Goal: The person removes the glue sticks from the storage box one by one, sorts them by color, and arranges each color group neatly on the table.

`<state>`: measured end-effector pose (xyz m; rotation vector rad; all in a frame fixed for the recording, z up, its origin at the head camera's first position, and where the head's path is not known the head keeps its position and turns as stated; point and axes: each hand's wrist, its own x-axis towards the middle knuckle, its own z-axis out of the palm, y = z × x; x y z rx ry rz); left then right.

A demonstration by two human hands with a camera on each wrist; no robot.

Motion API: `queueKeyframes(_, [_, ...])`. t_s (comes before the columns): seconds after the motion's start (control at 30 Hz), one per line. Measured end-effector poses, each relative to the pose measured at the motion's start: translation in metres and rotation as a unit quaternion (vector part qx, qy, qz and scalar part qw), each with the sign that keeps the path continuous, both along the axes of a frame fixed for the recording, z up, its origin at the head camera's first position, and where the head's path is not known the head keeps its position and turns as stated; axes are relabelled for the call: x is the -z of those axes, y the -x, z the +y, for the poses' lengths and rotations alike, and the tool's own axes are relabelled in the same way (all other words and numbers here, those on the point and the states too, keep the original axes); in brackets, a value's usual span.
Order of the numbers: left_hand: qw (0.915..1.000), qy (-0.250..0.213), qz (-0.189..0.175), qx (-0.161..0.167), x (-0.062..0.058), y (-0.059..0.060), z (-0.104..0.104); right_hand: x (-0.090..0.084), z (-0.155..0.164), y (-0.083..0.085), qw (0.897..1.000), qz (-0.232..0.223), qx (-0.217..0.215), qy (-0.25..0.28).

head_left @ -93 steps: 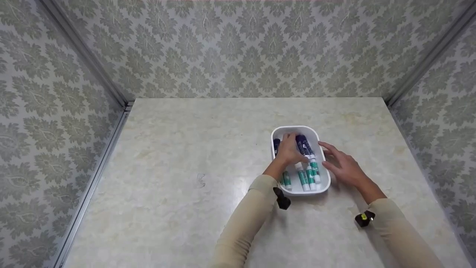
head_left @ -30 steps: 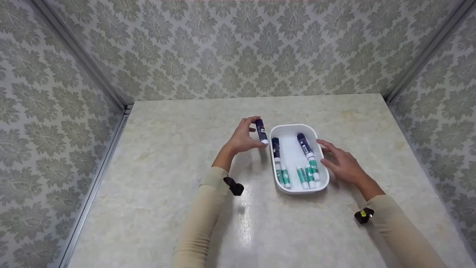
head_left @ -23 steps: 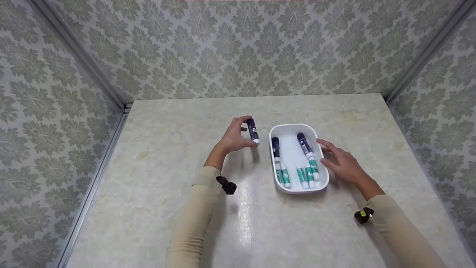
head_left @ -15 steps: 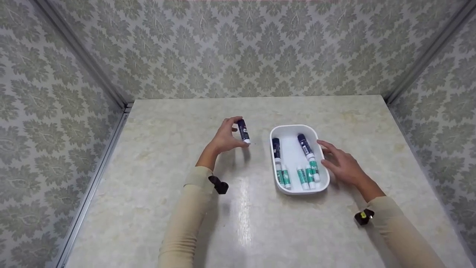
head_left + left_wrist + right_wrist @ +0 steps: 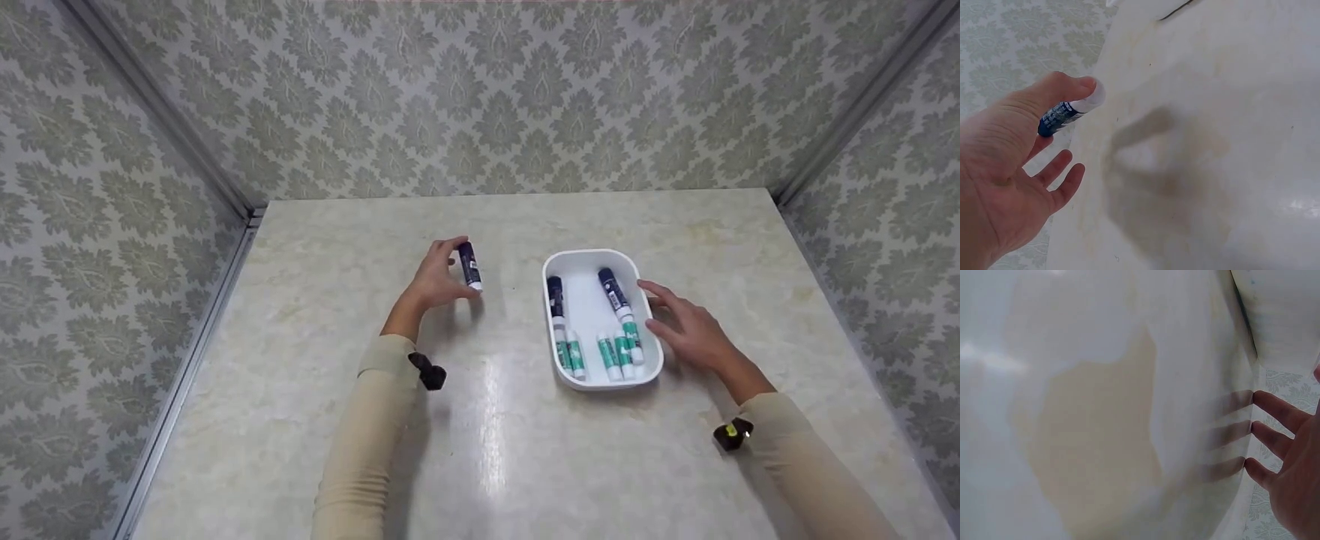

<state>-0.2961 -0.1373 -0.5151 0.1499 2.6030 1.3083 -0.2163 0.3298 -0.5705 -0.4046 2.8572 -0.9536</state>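
My left hand (image 5: 433,283) pinches a dark blue glue stick (image 5: 469,265) upright between thumb and fingers, just above the marble table, left of the white tray (image 5: 642,374). In the left wrist view the same glue stick (image 5: 1070,111) shows its white end past the fingertips (image 5: 1067,89). Inside the tray lie several glue sticks with blue caps and green-white bodies (image 5: 619,315). My right hand (image 5: 684,326) rests with straight fingers against the tray's right wall. The right wrist view shows those fingers (image 5: 1275,433) touching the white tray wall (image 5: 1196,382).
The marble table (image 5: 330,420) is boxed in by patterned walls (image 5: 480,97) at the back and on both sides. A metal rail (image 5: 187,360) runs along the left edge.
My left hand lifted one glue stick out of the tray and carried it leftward over the table. The right hand stayed at the tray's right side.
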Motion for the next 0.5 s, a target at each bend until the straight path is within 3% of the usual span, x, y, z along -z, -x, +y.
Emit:
queueKeyframes(0.37, [0.9993, 0.027, -0.012, 0.022, 0.019, 0.000, -0.011, 0.002, 0.000, -0.001, 1.000, -0.009, 0.005, 0.005])
queueKeyframes(0.4, [0.9993, 0.025, -0.012, 0.026, 0.030, 0.006, -0.015, 0.001, 0.000, -0.001, 1.000, -0.010, 0.006, 0.006])
queueKeyframes(0.5, [0.9990, 0.027, -0.021, 0.030, 0.034, 0.007, -0.019, 0.001, 0.000, -0.001, 1.000, -0.011, 0.007, 0.009])
